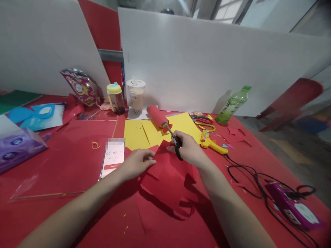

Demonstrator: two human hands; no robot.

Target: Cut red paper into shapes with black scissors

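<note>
My right hand (187,148) is wrapped round the black handles of a pair of scissors (178,146), whose blades point up and away to the left. Pinched in my left hand (141,162) is the left edge of a sheet of red paper (168,175), which lies between my hands, cut and curling toward me. Just past the scissor tips rests a rolled red paper tube (157,115). It lies over sheets of yellow paper (136,134). The tips partly overlap the tube's near end, so I cannot tell whether they touch it.
A phone showing a timer (113,158) lies left of my left hand. To the right are a yellow glue gun (213,144), a purple power strip (293,205) with black cables and a green bottle (231,106). A bubble tea cup (136,98) and a yellow-lidded bottle (116,98) stand behind.
</note>
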